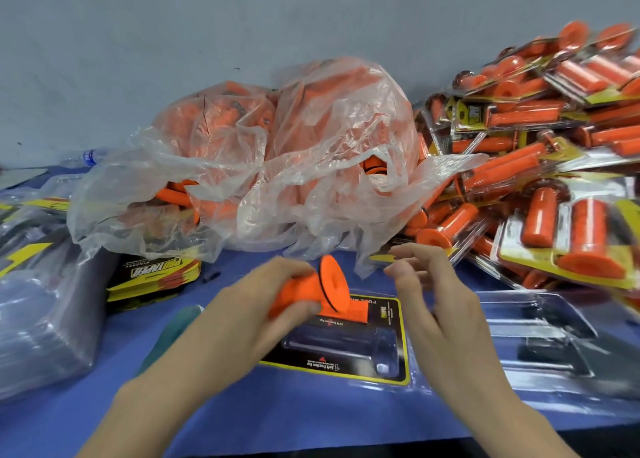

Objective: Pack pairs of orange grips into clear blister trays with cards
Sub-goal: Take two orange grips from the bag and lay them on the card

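Heaped packed blister packs (540, 167) crowd the blue surface (277, 416) at right. Left hand (256, 305): grip encloses flanged orange rubber handle (330, 284); right hand (436, 302): grip open.

We are gripping a flanged orange rubber grip (323, 289) in our left hand (258, 314) above a clear plastic blister tray (349, 347) with a black-and-yellow card (311, 367) lying on the blue tabletop (304, 419), while our right hand (441, 302) is hovering beside it, fingers loosely curled, holding nothing.

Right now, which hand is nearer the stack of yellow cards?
Left. The left hand, gripping an orange grip, sits right of the card stack; the right hand is farther right.
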`<move>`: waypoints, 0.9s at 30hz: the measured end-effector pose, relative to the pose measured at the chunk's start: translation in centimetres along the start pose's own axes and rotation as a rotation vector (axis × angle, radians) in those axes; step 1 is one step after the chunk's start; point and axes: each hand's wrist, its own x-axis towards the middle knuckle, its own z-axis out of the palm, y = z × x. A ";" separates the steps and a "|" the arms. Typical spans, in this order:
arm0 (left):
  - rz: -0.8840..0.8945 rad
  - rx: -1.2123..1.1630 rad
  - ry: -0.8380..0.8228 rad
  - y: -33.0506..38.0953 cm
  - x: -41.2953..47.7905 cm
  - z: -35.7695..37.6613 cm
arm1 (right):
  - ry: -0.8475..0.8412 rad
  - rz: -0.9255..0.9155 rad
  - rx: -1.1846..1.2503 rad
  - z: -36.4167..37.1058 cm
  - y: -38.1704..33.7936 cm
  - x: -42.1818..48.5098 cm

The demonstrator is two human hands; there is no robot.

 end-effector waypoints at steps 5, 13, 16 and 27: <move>0.163 0.107 -0.118 1.4 0.0 1.3 | -0.024 0.055 -0.001 -0.2 1.1 0.2; 0.252 0.179 -0.149 2.5 0.2 4.0 | 0.040 0.031 0.035 0.1 1.0 0.4; 0.263 0.195 -0.144 2.4 0.2 4.8 | 0.042 0.022 0.032 0.2 1.0 0.3; 0.248 0.128 -0.190 1.8 0.5 5.1 | 0.030 0.027 0.030 -0.5 0.3 -0.4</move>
